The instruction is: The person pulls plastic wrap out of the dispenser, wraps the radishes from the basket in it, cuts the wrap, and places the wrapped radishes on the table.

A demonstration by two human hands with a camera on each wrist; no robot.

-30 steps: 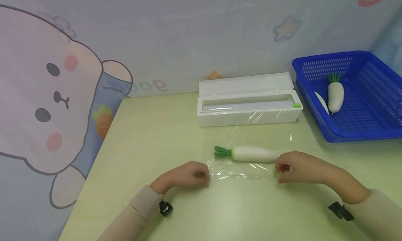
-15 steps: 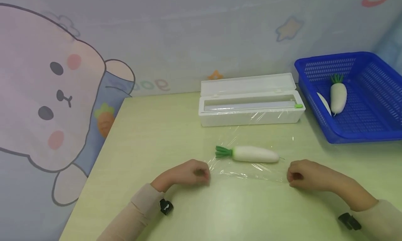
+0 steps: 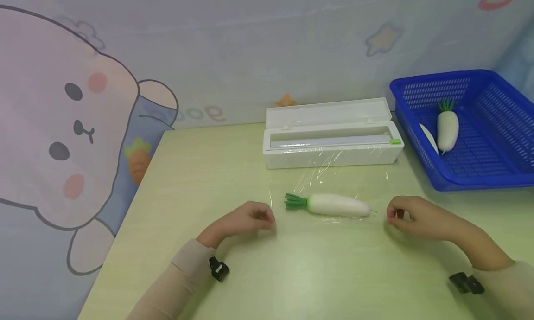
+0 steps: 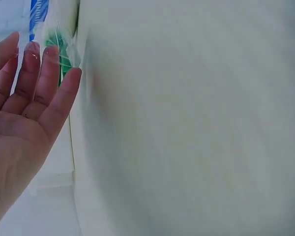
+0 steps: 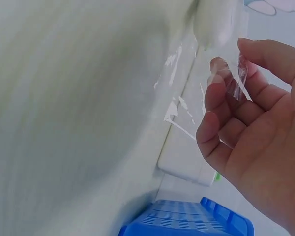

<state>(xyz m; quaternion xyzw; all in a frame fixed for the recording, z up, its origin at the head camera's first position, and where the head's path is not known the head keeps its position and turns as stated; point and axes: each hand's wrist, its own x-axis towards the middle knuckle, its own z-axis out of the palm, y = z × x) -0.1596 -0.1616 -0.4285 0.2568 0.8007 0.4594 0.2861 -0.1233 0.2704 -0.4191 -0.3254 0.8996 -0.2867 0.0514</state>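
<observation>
A white radish [image 3: 339,205] with green leaf stubs lies across a sheet of clear cling film [image 3: 331,220] on the table. To its left, my left hand [image 3: 247,219] pinches the film's near left corner between thumb and index finger; in the left wrist view, film [image 4: 69,45] stretches past its fingertips. Beyond the root tip, my right hand [image 3: 425,218] pinches the near right corner, and the right wrist view shows film [image 5: 237,86] bunched between thumb and fingers. The sheet runs back to a white cling film dispenser [image 3: 333,158], whose lid stands raised.
A blue plastic basket [image 3: 442,176] stands at the back right, holding another white radish [image 3: 448,131] and a white blade-like piece [image 3: 429,138]. A green slider [image 3: 395,141] sits at the dispenser's right end. Behind the table [image 3: 200,171] hangs a printed cloth [image 3: 250,46].
My right hand has moved right from the root tip to the film's right corner. Both hands have since risen slightly and moved toward the dispenser, lifting the film's near edge. The radish stays put.
</observation>
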